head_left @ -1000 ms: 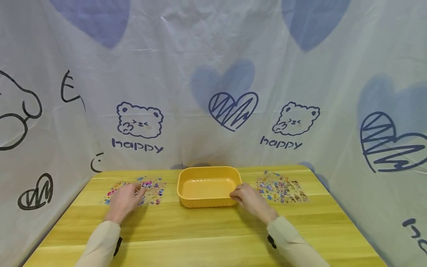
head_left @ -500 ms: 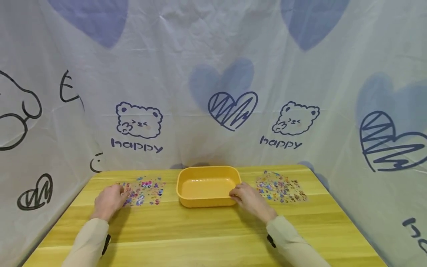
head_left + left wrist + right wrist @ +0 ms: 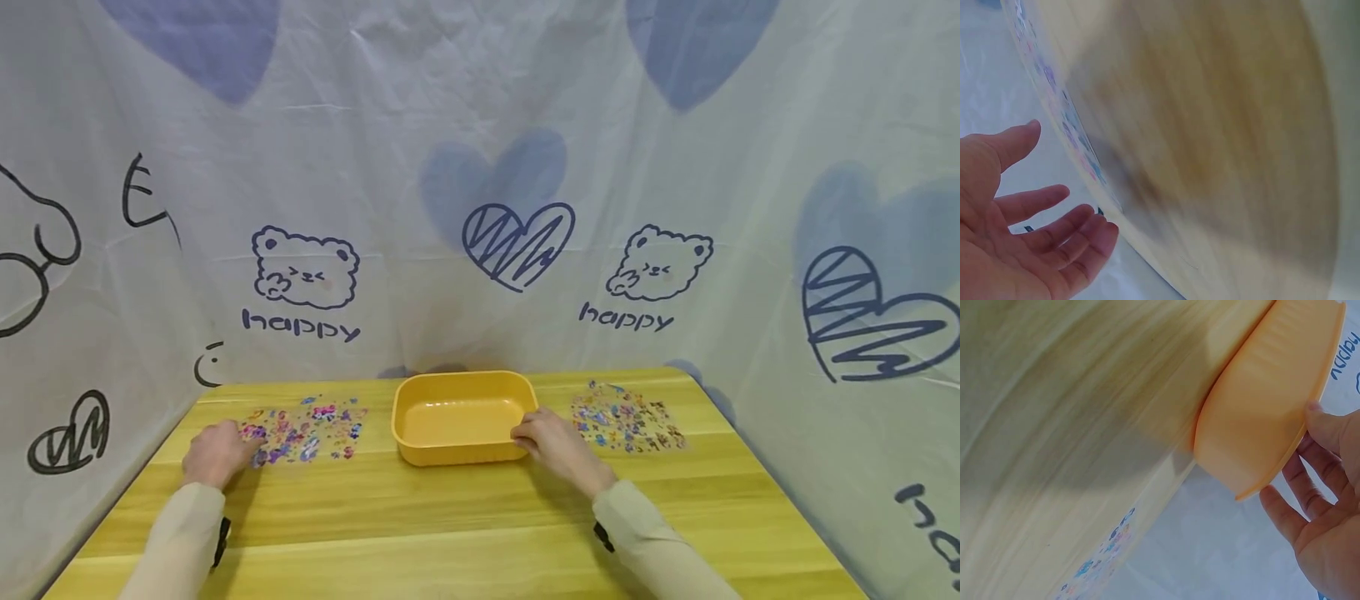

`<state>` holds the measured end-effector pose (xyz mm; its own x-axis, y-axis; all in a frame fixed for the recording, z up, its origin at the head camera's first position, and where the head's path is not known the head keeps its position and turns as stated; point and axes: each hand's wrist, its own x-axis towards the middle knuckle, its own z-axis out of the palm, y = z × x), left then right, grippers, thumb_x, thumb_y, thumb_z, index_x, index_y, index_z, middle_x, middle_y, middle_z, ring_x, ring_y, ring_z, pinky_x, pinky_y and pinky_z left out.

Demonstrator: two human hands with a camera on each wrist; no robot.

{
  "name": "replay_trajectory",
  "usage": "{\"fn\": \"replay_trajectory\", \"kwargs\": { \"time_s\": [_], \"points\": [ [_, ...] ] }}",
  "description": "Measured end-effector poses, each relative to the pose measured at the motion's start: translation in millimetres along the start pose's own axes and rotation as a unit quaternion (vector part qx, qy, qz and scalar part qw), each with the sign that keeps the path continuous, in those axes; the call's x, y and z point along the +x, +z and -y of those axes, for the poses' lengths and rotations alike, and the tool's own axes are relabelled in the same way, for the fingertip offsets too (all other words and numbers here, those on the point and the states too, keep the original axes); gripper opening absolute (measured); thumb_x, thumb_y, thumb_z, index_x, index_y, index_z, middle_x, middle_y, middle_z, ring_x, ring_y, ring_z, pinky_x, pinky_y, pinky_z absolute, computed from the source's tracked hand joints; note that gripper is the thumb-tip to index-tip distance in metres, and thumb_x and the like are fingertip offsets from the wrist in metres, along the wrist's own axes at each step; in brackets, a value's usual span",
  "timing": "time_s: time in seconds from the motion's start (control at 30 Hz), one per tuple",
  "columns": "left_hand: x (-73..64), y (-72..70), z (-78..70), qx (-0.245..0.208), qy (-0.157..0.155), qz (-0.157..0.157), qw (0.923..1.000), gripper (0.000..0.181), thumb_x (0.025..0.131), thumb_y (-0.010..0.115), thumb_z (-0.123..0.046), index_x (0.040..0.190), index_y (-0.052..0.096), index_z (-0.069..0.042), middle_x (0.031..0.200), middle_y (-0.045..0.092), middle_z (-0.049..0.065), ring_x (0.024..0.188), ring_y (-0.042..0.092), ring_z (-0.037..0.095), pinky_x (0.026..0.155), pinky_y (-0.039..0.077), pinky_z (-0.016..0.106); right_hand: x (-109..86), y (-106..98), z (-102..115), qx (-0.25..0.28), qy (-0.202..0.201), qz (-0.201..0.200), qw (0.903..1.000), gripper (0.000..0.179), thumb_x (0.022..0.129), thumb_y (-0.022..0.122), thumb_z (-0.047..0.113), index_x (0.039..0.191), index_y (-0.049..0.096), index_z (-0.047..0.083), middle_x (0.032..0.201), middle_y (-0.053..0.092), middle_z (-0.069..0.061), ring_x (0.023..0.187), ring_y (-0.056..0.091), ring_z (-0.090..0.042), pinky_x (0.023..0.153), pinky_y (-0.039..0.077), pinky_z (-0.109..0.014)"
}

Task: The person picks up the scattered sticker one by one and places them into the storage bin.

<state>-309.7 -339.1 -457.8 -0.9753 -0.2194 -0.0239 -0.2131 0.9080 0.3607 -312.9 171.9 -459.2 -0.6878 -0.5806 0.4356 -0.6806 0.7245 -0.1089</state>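
A yellow plastic basin (image 3: 461, 454) stands at the middle of the far side of the table, with nothing inside. My right hand (image 3: 553, 446) holds its right front corner; in the right wrist view the thumb lies at the rim and the other fingers curl by it. My left hand (image 3: 217, 454) is at the left end of a clear sheet with small colourful prints (image 3: 309, 432) and overlaps its edge in the head view. In the left wrist view its fingers (image 3: 1041, 203) are loosely bent, with nothing between them and the thumb.
Another sheet with small colourful prints (image 3: 628, 421) lies right of the basin. The wood-grain table (image 3: 420, 533) reaches a white cloth backdrop (image 3: 420, 292) with hearts and bears on it, which also hangs at both sides.
My left hand has moved left across the printed sheet to its left end, uncovering more of the prints. My right hand has stayed at the basin's corner.
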Motion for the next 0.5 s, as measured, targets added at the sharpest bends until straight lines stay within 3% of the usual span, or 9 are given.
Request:
{"fn": "replay_trajectory", "kwargs": {
  "time_s": [0.13, 0.33, 0.5],
  "points": [
    [4.3, -4.4, 0.6, 0.008, -0.017, 0.013, 0.9997, 0.040, 0.095, 0.059, -0.035, 0.075, 0.052, -0.001, 0.076, 0.050, 0.019, 0.073, 0.048, 0.035, 0.058, 0.039, 0.039, 1.5, -1.6, 1.8, -0.001, 0.001, 0.002, 1.0000, 0.008, 0.088, 0.072, 0.012, 0.095, 0.077, 0.010, 0.089, 0.070, 0.001, 0.082, 0.061, -0.016, 0.074, 0.053, -0.030],
    [8.8, -5.9, 1.8, 0.000, -0.033, 0.013, 0.9994, 0.038, 0.095, 0.058, -0.031, 0.081, 0.056, 0.004, 0.077, 0.054, 0.022, 0.077, 0.050, 0.040, 0.064, 0.041, 0.044, 1.3, -3.2, 2.6, 0.004, 0.004, 0.003, 1.0000, 0.009, 0.089, 0.072, 0.010, 0.096, 0.077, 0.009, 0.089, 0.071, -0.001, 0.083, 0.061, -0.017, 0.075, 0.053, -0.031],
    [14.8, -2.1, 2.0, 0.007, -0.049, 0.011, 0.9987, 0.044, 0.090, 0.067, -0.031, 0.093, 0.059, 0.013, 0.093, 0.058, 0.034, 0.088, 0.051, 0.049, 0.073, 0.044, 0.052, 1.1, -2.9, 3.6, 0.010, 0.007, 0.008, 0.9999, 0.009, 0.089, 0.071, 0.010, 0.096, 0.077, 0.009, 0.090, 0.071, -0.001, 0.083, 0.061, -0.017, 0.075, 0.053, -0.031]
  ]
}}
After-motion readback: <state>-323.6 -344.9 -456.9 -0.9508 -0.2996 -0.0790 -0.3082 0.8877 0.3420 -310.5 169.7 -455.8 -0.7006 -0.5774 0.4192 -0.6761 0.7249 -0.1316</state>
